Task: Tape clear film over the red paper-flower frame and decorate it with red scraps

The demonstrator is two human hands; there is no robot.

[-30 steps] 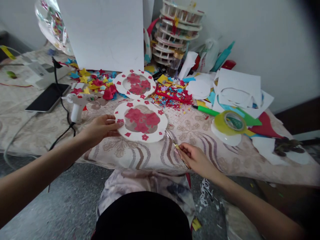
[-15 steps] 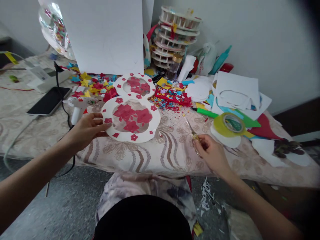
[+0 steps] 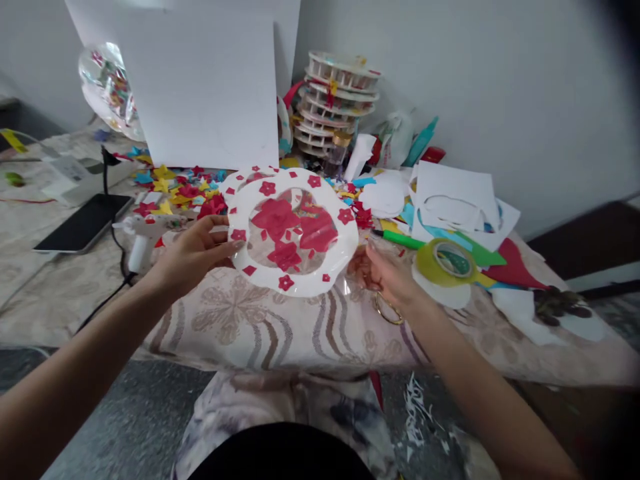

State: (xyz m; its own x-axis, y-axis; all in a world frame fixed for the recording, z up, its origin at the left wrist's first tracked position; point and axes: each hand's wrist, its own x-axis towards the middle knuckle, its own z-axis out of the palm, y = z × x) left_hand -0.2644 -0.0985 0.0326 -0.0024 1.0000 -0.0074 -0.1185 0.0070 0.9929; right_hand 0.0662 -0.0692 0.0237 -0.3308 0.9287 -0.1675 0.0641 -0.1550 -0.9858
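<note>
My left hand (image 3: 213,243) grips the left edge of a scalloped white paper ring (image 3: 320,283) between thumb and fingers. Clear film spans its middle, bearing red paper flowers (image 3: 275,220); smaller red flowers and diamonds dot the rim. The ring is tilted up, partly covering a second, similar ring (image 3: 235,181) behind it. My right hand (image 3: 383,273) is curled at the ring's right edge; whether it touches the rim is unclear. A gold handle loop of the scissors (image 3: 389,311) sticks out below that palm, while their blades are mostly hidden.
A glue gun (image 3: 143,243) and phone (image 3: 83,223) lie left, beside a cable. Yellow tape (image 3: 447,261), a green marker (image 3: 400,239) and cut paper (image 3: 455,190) lie right. Coloured paper stars (image 3: 173,190), a white board (image 3: 200,93) and a tiered stand (image 3: 337,100) are behind.
My left hand has raised and tilted the front ring, bringing it rightward over the rear one. My right hand has moved in to its right edge, and the scissors have turned.
</note>
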